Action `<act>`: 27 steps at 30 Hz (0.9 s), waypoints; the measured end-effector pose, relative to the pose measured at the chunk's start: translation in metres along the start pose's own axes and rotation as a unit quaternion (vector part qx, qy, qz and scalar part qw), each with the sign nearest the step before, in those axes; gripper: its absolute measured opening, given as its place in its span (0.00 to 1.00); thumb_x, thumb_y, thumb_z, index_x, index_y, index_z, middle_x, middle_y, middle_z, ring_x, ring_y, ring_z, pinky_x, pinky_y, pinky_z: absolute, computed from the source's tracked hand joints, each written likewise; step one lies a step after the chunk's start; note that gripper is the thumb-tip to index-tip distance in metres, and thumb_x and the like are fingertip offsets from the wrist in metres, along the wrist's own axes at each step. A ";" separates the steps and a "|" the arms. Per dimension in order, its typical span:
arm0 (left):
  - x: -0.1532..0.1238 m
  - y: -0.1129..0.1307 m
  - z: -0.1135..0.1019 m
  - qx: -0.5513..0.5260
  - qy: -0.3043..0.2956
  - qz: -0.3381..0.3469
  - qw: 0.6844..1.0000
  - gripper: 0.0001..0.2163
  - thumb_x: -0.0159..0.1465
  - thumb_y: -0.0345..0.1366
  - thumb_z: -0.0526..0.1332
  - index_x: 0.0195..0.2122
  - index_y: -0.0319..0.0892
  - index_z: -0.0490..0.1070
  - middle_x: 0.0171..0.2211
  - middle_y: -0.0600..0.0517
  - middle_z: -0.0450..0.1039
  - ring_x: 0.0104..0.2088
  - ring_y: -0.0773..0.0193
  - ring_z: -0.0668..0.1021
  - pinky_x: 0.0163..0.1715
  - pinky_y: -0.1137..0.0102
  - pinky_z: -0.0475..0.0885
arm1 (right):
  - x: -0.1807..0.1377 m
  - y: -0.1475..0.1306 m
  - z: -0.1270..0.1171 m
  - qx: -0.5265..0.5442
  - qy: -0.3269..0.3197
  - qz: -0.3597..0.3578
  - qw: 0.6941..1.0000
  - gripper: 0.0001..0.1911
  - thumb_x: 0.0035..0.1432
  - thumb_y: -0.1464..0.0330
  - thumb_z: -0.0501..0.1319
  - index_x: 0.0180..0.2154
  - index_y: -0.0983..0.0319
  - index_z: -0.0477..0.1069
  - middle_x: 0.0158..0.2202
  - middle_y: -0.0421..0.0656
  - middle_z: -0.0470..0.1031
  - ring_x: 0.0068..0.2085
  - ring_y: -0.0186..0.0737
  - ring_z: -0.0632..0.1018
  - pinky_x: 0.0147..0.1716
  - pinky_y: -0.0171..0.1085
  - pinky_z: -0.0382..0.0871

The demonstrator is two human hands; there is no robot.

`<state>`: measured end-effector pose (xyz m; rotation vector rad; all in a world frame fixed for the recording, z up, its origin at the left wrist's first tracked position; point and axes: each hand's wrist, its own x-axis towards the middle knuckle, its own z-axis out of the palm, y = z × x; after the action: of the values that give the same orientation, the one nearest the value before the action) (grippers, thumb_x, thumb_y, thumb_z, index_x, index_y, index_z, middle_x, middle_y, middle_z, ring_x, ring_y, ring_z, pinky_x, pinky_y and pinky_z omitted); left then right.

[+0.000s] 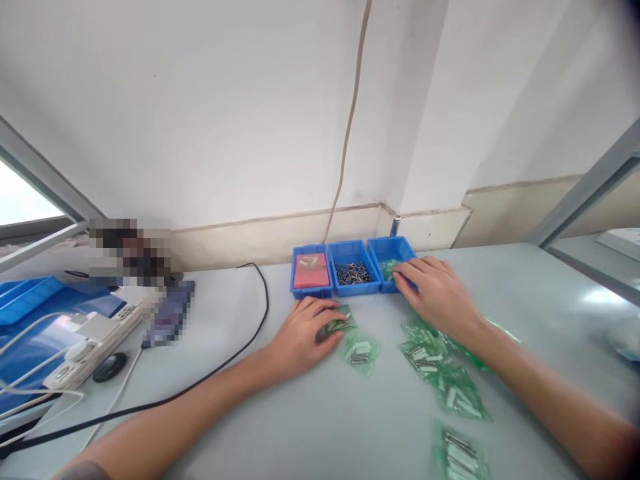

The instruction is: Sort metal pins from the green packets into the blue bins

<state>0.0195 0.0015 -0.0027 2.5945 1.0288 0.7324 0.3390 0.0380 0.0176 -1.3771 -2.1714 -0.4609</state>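
Note:
My left hand (303,337) rests on the table with fingers curled and thumb closed around a small green plastic bag (345,319) of metal parts. Just in front of that thumb lies another green bag (361,352) holding pale and metal pin-like pieces. My right hand (434,290) reaches over the front of the right blue bin (390,245), its fingertips pinched at some green plastic bags (388,268) inside. Below my right wrist are several filled green bags (427,357) in an overlapping row. One more filled bag (460,453) lies near the bottom edge.
The middle blue bin (350,250) contains many small metal screws or pins (353,273). A left blue bin (295,273) holds a red piece (311,270). A black cable (220,367) crosses the table at left, near a power strip (95,340) and a black mouse (110,367).

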 end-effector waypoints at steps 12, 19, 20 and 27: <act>-0.001 -0.003 0.002 0.007 0.030 0.012 0.999 0.09 0.74 0.39 0.64 0.53 0.47 0.78 0.57 0.47 0.78 0.54 0.54 0.79 0.54 0.57 0.71 | 0.000 -0.020 -0.009 0.055 0.043 0.010 0.998 0.14 0.75 0.64 0.56 0.54 0.61 0.75 0.49 0.53 0.80 0.51 0.60 0.76 0.53 0.56 0.69; -0.001 -0.002 0.001 -0.030 0.071 -0.001 0.997 0.08 0.79 0.35 0.56 0.49 0.45 0.76 0.46 0.50 0.83 0.45 0.59 0.82 0.51 0.61 0.72 | -0.005 -0.051 -0.024 0.225 -0.069 -0.130 0.963 0.10 0.75 0.68 0.57 0.48 0.56 0.78 0.48 0.48 0.80 0.51 0.53 0.76 0.53 0.53 0.70; -0.002 -0.002 0.000 -0.032 0.080 -0.012 0.996 0.08 0.79 0.35 0.56 0.49 0.45 0.75 0.44 0.51 0.83 0.44 0.59 0.82 0.49 0.62 0.72 | -0.007 -0.055 -0.024 0.242 -0.089 -0.145 0.955 0.10 0.75 0.68 0.57 0.47 0.56 0.79 0.49 0.48 0.80 0.51 0.52 0.76 0.53 0.53 0.71; -0.007 -0.003 0.001 -0.042 0.104 -0.038 0.993 0.09 0.80 0.38 0.55 0.50 0.46 0.75 0.43 0.53 0.83 0.41 0.61 0.81 0.46 0.66 0.73 | -0.014 -0.073 -0.022 0.315 -0.143 -0.156 0.925 0.08 0.74 0.63 0.62 0.45 0.57 0.80 0.50 0.48 0.80 0.52 0.50 0.77 0.52 0.50 0.74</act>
<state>0.0139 -0.0016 -0.0072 2.4320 1.1234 1.0216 0.2834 -0.0150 0.0268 -0.7786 -2.4701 0.3436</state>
